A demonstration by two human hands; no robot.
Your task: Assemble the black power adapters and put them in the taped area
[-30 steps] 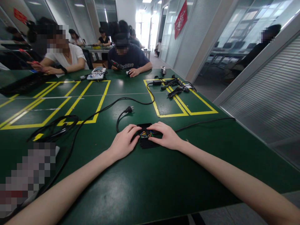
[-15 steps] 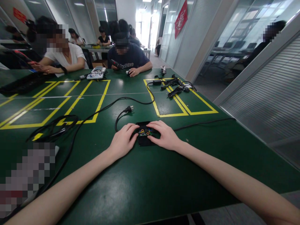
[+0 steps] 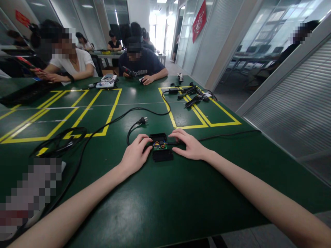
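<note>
A small green circuit board (image 3: pixel 157 147) with copper-coloured ring coils lies between the two halves of an opened black plastic case. One case half (image 3: pixel 158 136) is behind the board and the other case half (image 3: pixel 162 156) is in front, both on the table. My left hand (image 3: pixel 136 155) pinches the board's left end between thumb and fingers, where a black cord runs in. To the right, my right hand (image 3: pixel 190 146) is open, thumb and fingers apart around the right-hand cable (image 3: pixel 230 134), without visibly gripping it.
A power plug (image 3: pixel 141 120) lies behind my left hand on the green table (image 3: pixel 160 203). Coiled cable (image 3: pixel 60 141) is at left, beside a blurred-out object (image 3: pixel 31 193). Black adapters and cables (image 3: pixel 193 96) sit far right. Two co-workers (image 3: pixel 144 63) sit opposite.
My right hand has let go of the board and case and moved right, its fingers spreading. More of the board and both case halves now shows. My left hand has barely moved.
</note>
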